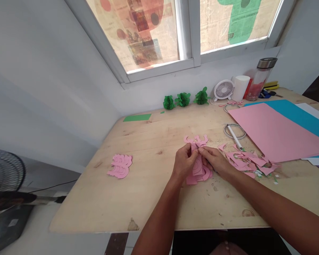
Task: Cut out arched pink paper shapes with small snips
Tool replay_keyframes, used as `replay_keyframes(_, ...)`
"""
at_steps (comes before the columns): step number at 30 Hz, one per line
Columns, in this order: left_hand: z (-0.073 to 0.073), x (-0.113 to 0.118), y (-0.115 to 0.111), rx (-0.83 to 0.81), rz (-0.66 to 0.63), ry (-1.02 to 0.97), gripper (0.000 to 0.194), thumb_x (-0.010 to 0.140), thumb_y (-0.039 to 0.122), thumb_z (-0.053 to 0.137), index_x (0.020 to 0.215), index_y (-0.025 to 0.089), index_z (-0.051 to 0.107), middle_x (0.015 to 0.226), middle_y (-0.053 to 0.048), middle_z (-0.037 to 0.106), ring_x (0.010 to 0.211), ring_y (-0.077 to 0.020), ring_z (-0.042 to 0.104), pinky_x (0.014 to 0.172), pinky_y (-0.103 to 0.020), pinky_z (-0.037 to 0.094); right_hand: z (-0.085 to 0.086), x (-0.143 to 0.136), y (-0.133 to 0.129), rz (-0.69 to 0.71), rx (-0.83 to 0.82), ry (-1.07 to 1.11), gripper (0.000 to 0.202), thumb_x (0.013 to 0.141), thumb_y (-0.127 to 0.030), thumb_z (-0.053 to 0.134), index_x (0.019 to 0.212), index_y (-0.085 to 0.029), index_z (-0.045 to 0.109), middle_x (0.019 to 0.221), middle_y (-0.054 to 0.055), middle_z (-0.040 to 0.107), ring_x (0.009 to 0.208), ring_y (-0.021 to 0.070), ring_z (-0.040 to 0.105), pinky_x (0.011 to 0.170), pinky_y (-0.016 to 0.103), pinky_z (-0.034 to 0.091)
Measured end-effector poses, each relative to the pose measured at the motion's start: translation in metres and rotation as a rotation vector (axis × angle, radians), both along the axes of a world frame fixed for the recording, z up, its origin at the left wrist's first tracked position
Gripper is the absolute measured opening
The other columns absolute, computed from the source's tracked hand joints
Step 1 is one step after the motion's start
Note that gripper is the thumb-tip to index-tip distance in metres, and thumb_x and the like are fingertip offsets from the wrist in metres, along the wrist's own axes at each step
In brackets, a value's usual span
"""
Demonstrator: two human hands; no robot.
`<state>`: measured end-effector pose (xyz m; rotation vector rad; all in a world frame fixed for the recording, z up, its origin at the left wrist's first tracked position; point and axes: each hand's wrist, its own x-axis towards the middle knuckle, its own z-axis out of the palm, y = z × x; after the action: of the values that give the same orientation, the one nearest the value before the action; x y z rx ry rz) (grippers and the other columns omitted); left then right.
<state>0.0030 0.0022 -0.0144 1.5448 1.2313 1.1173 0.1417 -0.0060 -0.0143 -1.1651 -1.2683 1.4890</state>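
Note:
Over the wooden table, my left hand and my right hand meet, fingertips almost touching. Both are closed in a pinch on a piece of pink paper; the fingers hide part of it. Curved pink paper cutouts stick out just beyond my hands. More pink pieces lie under and below the fingers, and I cannot separate them clearly. To the left rests a stack of scalloped pink cutouts. Beside my right forearm is a heap of pink paper scraps.
Large pink sheets and blue sheets cover the right side. A white pen lies by a coiled cable. Green paper figures, a small fan and a glass bottle line the wall. A green strip lies back left.

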Motion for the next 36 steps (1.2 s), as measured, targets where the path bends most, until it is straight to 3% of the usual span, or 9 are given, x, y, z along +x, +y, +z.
replay_keyframes(36, -0.0003, -0.0001, 0.0, 0.0, 0.001, 0.005, 0.023, 0.077, 0.036, 0.056, 0.065, 0.017, 0.052, 0.059, 0.002, 0.047, 0.058, -0.0112, 0.044, 0.053, -0.022, 0.036, 0.0026, 0.0003, -0.001, 0.005, 0.007, -0.01, 0.037, 0.079, -0.049, 0.056, 0.059, -0.018, 0.049, 0.044, -0.005, 0.045, 0.037, 0.0072, 0.035, 0.036, 0.02, 0.025)
